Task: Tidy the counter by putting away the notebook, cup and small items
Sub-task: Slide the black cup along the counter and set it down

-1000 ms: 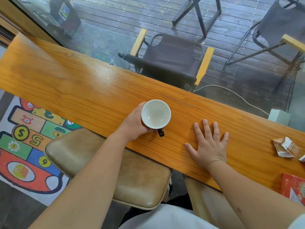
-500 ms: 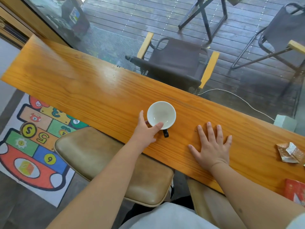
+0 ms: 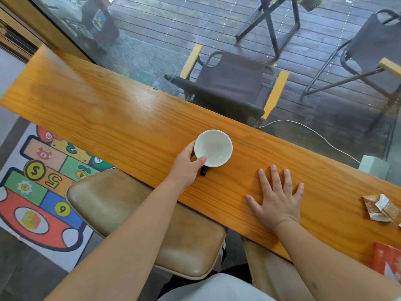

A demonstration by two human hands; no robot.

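Cup step: your left hand [image 3: 184,168] is clasped around the white cup [image 3: 213,148].
Lift it next; your right hand [image 3: 276,197], right of the cup, lies flat and spread on the counter [image 3: 108,118].

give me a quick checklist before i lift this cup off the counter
1. Left hand on the cup: ok, thumb over the near rim and fingers round the left side.
2. Cup upright and standing on the counter: ok.
3. Cup empty, so nothing to spill: ok, only the white inside shows.
4. Dark handle free: ok, it points toward the person, beside the hand and not gripped.
5. Right hand out of the way: ok, flat on the wood, apart from the cup.
6. Grip firm enough to lift: cannot tell.
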